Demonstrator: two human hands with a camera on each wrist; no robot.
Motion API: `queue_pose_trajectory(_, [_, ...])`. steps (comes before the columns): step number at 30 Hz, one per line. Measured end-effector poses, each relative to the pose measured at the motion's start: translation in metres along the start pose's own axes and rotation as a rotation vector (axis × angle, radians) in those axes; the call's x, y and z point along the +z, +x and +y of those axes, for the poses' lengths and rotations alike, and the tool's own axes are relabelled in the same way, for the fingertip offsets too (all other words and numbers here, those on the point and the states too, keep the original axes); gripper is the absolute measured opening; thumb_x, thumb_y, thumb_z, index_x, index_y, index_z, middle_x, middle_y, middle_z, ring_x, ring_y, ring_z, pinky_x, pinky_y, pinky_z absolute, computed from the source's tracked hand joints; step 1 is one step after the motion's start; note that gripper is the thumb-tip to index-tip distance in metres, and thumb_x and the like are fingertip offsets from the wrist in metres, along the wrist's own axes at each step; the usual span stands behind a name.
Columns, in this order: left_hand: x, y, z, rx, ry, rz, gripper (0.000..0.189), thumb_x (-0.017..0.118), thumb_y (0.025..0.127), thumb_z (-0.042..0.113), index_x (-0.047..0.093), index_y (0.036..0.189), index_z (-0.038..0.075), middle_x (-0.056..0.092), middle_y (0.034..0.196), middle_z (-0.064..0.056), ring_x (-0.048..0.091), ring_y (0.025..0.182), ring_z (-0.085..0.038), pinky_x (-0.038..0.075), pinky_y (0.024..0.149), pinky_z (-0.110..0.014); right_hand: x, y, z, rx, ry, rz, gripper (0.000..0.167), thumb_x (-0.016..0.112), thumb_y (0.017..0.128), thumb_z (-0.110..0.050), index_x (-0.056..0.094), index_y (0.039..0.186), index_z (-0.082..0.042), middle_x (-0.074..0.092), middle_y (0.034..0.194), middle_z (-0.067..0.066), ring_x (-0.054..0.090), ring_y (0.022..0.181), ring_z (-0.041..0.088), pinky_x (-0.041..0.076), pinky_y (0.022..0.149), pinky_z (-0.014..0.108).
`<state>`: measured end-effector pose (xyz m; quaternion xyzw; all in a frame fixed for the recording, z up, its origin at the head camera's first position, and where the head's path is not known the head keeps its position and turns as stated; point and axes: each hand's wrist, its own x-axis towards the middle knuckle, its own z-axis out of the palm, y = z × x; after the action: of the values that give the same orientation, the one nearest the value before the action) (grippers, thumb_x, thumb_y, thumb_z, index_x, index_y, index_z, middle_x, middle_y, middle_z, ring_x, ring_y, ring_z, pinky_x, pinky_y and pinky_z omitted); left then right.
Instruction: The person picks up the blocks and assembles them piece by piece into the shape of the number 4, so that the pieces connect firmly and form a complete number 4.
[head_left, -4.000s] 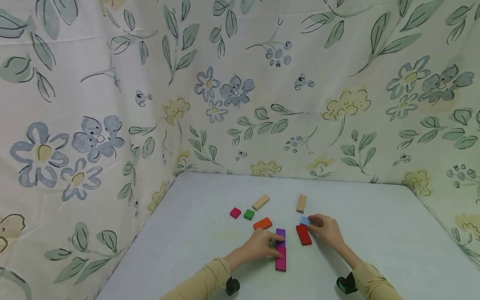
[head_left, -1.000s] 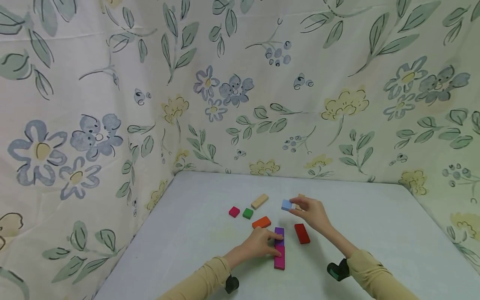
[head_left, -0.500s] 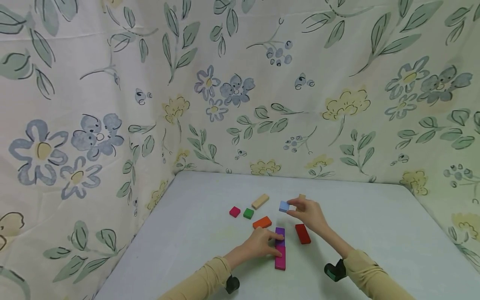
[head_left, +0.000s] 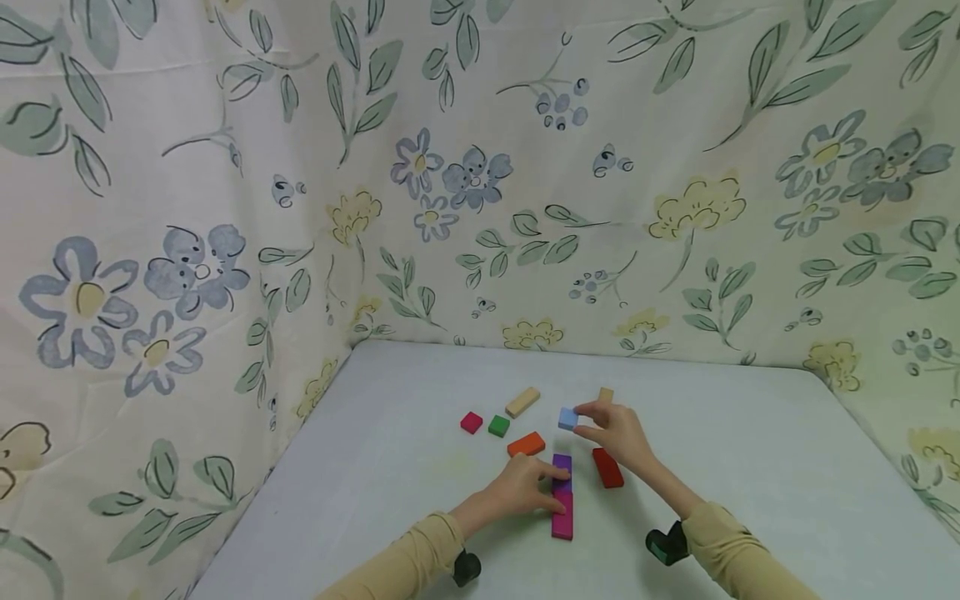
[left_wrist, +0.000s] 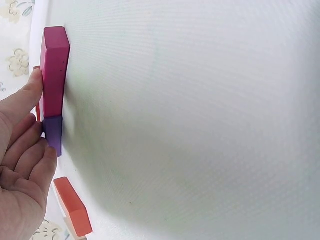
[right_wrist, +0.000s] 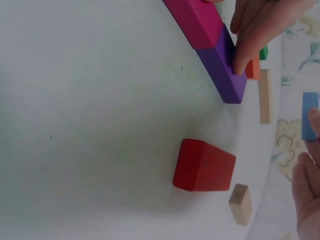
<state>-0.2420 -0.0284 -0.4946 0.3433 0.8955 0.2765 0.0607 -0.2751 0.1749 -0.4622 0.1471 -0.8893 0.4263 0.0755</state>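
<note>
One blue block (head_left: 567, 419), pinched by the right hand (head_left: 621, 435), hangs beyond the purple block (head_left: 562, 462) and pink block (head_left: 562, 525), set end-to-end pointing toward it under the resting fingers of the left hand (head_left: 514, 490).

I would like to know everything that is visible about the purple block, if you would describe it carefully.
The purple block is a plain, straight-edged oblong with flat faces, evenly coloured, and looks like painted wood. It lies on the white table, pointing away from the person. Its near end meets the end of the magenta block, so the two form one line. The left hand touches it with at least one finger, which hides part of its surface.
</note>
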Motion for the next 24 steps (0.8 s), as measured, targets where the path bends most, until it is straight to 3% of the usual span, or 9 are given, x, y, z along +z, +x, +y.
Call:
queue_pose_trajectory(14, [0.001, 0.001, -0.001, -0.007, -0.003, -0.002, 0.044, 0.081, 0.073, 0.030, 0.071, 0.114, 0.016, 0.070, 0.115, 0.001, 0.043, 0.072, 0.002, 0.035, 0.061, -0.009, 0.011, 0.002, 0.017, -0.033, -0.076, -0.035, 0.024, 0.075, 0.080, -0.010, 0.071, 0.102, -0.002, 0.072, 0.102, 0.014, 0.065, 0.099, 0.035, 0.054, 0.084, 0.045])
queue_pose_trajectory(19, [0.001, 0.001, -0.002, -0.007, -0.007, -0.005, 0.044, 0.081, 0.074, 0.030, 0.071, 0.115, 0.016, 0.073, 0.105, 0.001, 0.045, 0.073, 0.001, 0.036, 0.061, -0.009, 0.014, 0.003, 0.021, -0.027, -0.099, -0.063, 0.023, 0.075, 0.080, -0.011, 0.071, 0.101, -0.004, 0.072, 0.101, 0.012, 0.065, 0.098, 0.033, 0.054, 0.084, 0.046])
queue_pose_trajectory(24, [0.001, 0.002, -0.003, -0.007, -0.006, -0.004, 0.044, 0.081, 0.074, 0.030, 0.071, 0.114, 0.016, 0.073, 0.107, 0.001, 0.046, 0.073, 0.001, 0.036, 0.061, -0.009, 0.016, 0.005, 0.022, -0.038, -0.116, -0.091, 0.023, 0.075, 0.079, -0.010, 0.071, 0.101, -0.003, 0.072, 0.101, 0.011, 0.066, 0.098, 0.032, 0.053, 0.084, 0.048])
